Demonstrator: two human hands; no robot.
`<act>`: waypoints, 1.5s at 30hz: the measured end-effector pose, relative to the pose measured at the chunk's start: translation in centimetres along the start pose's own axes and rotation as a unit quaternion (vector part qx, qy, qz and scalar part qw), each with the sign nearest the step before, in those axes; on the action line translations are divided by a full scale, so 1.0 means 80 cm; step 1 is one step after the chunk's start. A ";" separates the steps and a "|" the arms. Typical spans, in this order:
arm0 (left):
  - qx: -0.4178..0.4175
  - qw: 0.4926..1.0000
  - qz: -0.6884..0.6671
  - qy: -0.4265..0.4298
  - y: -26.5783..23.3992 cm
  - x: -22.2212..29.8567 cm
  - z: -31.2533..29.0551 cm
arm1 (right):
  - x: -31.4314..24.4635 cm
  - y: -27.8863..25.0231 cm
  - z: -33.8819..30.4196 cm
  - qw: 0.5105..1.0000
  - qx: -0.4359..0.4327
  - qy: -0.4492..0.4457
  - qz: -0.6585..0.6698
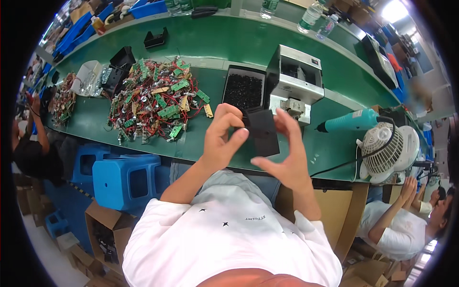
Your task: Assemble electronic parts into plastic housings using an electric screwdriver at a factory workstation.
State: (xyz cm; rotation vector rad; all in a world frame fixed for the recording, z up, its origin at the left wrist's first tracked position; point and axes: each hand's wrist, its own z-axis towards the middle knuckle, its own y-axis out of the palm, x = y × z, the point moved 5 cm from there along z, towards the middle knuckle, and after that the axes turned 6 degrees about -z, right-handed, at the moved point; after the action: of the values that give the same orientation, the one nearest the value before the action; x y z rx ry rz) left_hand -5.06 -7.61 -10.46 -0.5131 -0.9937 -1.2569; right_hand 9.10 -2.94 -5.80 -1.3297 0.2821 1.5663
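Note:
A flat black plastic piece [264,129], like a small box or cover, is held up between my hands over the front of the bench. My left hand [224,136] has its fingers curled and pinches the piece at its left edge. On the other side my right hand [292,155] is spread in a C shape, its fingertips by the piece's right edge and its thumb below the lower corner. Behind the hands stands a black tray [245,88] full of small black parts. Beside it is a grey and white bench machine [295,79].
A heap of green circuit boards with red wires [155,98] covers the bench at left. On the right lie a teal electric screwdriver [351,120] and a white fan [382,148]. Blue stools [125,179] and a cardboard box [107,229] stand below the bench. A co-worker [399,222] sits at right.

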 end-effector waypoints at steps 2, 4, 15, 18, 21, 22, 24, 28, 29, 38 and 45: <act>0.060 0.994 -0.087 -0.038 -0.009 -0.010 -0.003 | 0.010 0.000 -0.005 0.998 0.044 -0.001 0.033; 0.042 0.988 -0.133 -0.071 -0.005 -0.015 -0.005 | 0.022 0.000 -0.013 1.000 -0.003 -0.012 0.011; 0.053 0.939 -0.282 -0.190 0.017 -0.028 -0.014 | 0.043 -0.003 -0.024 0.999 -0.019 0.023 -0.018; 0.061 0.937 -0.281 -0.198 0.019 -0.033 -0.017 | 0.047 -0.004 -0.026 0.999 -0.015 0.023 -0.024; 0.046 0.937 -0.291 -0.191 0.017 -0.037 -0.019 | 0.048 -0.006 -0.028 0.999 -0.021 0.015 -0.033; 0.045 0.935 -0.293 -0.192 0.017 -0.037 -0.019 | 0.050 -0.006 -0.029 0.999 -0.020 0.017 -0.036; 0.027 0.943 -0.248 -0.221 0.018 -0.037 -0.015 | 0.053 -0.005 -0.031 0.999 -0.015 0.012 -0.045; 0.013 0.946 -0.215 -0.241 0.018 -0.047 -0.016 | 0.062 -0.008 -0.037 0.996 -0.029 0.048 -0.074; 0.020 0.945 -0.227 -0.235 0.018 -0.053 -0.020 | 0.059 -0.011 -0.039 0.995 -0.026 0.049 -0.078; -0.040 0.976 -0.106 -0.184 0.032 -0.085 -0.030 | 0.071 -0.235 -0.045 0.817 0.556 -0.153 0.031; -0.045 0.983 0.019 -0.175 0.032 -0.110 -0.039 | 0.134 -0.149 0.033 0.958 0.243 -0.037 0.150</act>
State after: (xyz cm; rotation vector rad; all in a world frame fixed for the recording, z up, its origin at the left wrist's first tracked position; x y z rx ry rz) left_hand -1.55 -4.62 -18.98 -0.8406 -1.2178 -1.2047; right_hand 18.35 10.04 -8.91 -0.8675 0.7988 1.6514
